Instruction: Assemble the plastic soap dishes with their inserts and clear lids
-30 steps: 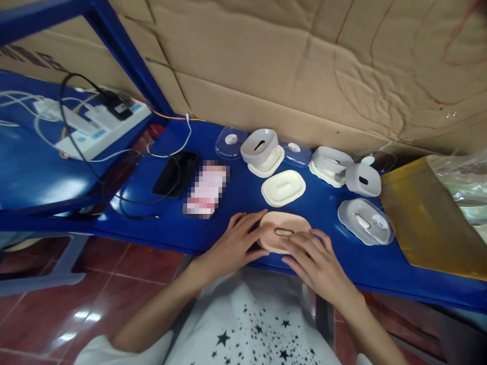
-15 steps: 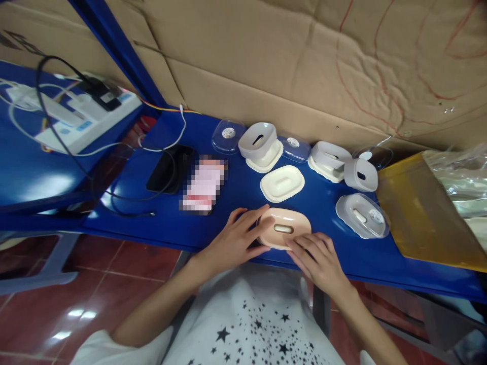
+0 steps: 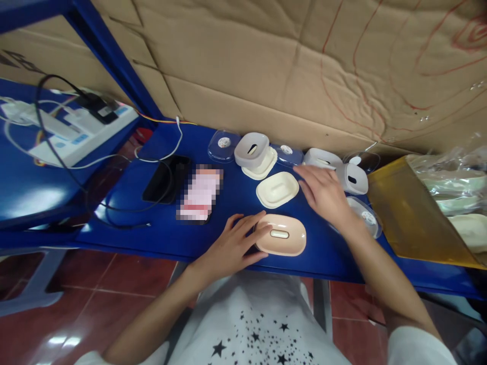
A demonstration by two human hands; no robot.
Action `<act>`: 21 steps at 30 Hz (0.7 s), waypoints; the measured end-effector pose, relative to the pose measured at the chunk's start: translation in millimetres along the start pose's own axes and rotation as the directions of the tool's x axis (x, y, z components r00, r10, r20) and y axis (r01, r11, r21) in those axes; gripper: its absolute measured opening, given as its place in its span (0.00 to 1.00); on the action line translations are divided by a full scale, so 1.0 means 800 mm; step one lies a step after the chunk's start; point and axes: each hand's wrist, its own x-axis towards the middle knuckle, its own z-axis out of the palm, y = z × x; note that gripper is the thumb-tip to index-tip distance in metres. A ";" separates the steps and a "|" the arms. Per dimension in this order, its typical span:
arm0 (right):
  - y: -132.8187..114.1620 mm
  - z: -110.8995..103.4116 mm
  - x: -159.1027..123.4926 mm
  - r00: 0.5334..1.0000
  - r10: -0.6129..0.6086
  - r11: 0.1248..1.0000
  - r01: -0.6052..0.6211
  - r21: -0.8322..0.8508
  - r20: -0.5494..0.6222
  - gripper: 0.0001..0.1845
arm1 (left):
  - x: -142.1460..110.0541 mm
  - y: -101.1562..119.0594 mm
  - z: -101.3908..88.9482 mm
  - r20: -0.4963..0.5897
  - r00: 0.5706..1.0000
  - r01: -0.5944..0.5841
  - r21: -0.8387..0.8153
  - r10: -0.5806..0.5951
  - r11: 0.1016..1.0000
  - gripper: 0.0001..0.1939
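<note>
Blue table (image 3: 232, 203), peach dish (image 3: 283, 245), illegible lid stickers (image 3: 223, 142)

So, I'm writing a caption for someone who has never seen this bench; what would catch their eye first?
Probably the peach oval dish, glossy against the blue table at its near edge, with the left hand on its left side. Next, the cream oval piece just beyond it, with the right hand to its right. Then the pixelated pink patch, left of both pieces.
</note>
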 end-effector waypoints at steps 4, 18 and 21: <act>0.055 0.036 0.089 0.971 0.104 0.993 -0.092 -0.067 0.213 0.37 | 0.000 -0.001 -0.004 0.007 1.000 0.009 -0.028 -0.009 1.000 0.27; 0.044 0.019 0.049 0.991 0.057 0.983 -0.077 0.165 0.123 0.41 | 0.001 -0.002 -0.006 0.016 0.996 0.091 -0.146 -0.090 0.985 0.36; 0.004 -0.001 -0.022 0.994 0.019 0.980 -0.039 0.193 0.104 0.42 | 0.002 -0.002 -0.006 0.012 0.990 0.139 -0.207 -0.139 0.968 0.43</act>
